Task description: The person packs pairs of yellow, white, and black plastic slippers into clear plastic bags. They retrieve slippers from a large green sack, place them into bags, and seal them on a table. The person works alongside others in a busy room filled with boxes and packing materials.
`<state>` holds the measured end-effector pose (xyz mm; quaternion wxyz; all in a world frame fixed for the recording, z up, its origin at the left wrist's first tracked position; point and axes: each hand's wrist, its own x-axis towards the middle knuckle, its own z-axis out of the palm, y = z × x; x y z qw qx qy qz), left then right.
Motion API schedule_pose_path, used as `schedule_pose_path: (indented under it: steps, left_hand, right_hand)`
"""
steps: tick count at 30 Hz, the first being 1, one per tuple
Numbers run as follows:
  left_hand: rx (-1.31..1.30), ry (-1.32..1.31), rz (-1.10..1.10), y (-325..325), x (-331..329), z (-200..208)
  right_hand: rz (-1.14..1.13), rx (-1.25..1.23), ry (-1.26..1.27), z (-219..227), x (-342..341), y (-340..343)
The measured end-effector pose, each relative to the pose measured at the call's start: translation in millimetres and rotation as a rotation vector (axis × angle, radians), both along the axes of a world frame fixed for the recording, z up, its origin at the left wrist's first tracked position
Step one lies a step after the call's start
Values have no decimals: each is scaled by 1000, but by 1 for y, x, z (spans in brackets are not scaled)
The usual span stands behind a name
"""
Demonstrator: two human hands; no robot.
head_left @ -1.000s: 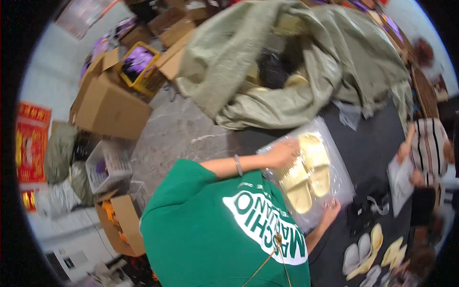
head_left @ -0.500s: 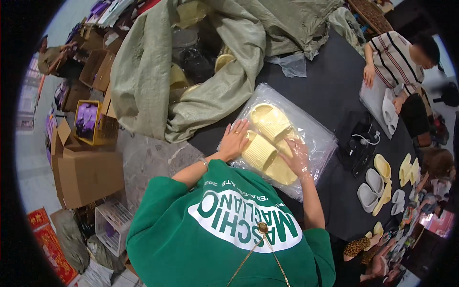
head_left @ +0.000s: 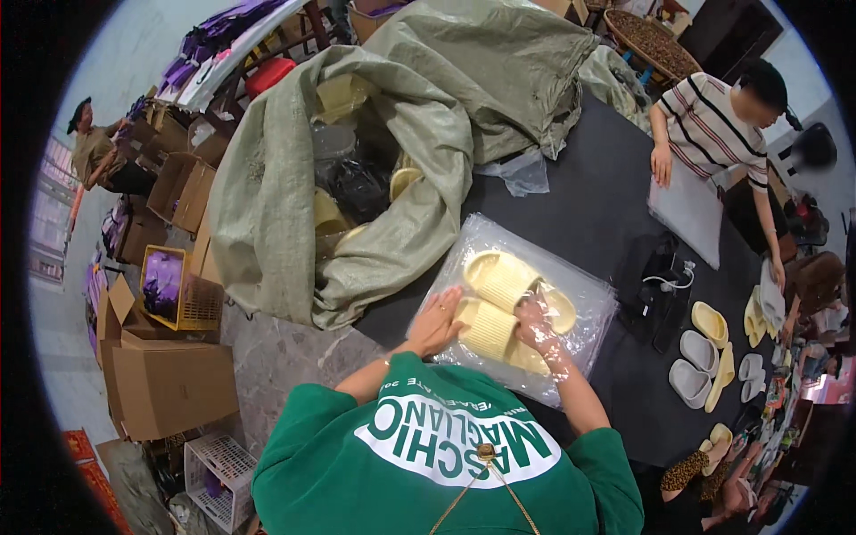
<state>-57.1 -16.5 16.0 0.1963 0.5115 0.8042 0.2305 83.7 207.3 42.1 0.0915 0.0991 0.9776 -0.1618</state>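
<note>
Two pale yellow ribbed slippers, a farther one [head_left: 501,278] and a nearer one [head_left: 486,328], lie side by side in a clear plastic bag on a stack of clear bags [head_left: 584,308]. My left hand [head_left: 437,323] rests with fingers stretched out at the stack's left side, fingertips by the nearer slipper. My right hand [head_left: 537,325] is under the shiny film, its fingers bent around the inner side of the nearer slipper between the two. Film glints over my right wrist and partly hides the fingers.
A large grey-green woven sack [head_left: 276,178] gapes open beyond my left hand, with yellow slippers inside. A black device with a white cable [head_left: 664,285] stands right of the stack, near loose grey slippers [head_left: 688,382]. A co-worker [head_left: 713,125] sits at the far right beside flat clear bags [head_left: 687,214].
My right hand has shifted left, in between the slippers. The co-worker's arm has swung out to the right with the grey slippers, away from the clear bags. The whole view has tilted somewhat.
</note>
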Motion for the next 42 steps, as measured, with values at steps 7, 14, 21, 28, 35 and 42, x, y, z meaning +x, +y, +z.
schedule_pose_path:
  steps: [7,14,21,28,35,42]
  left_hand:
    - [36,225,4,-1,6,-5]
    - [8,317,36,4,12,-9]
    - [81,157,-22,33,24,1]
    - [299,-220,-323,52,39,-3]
    - [-109,231,-480,27,28,-13]
    - [-51,303,-285,51,33,4]
  right_hand:
    - [-198,125,294,8,108,34]
    - [-508,247,397,102,174,42]
    - [-969,-440,1316,143,205,52]
    - [-890,-1021,946,167,64,-35]
    - [-327,-353,519,37,-4,-61]
    - [-699,-11,562,-13,65,-8]
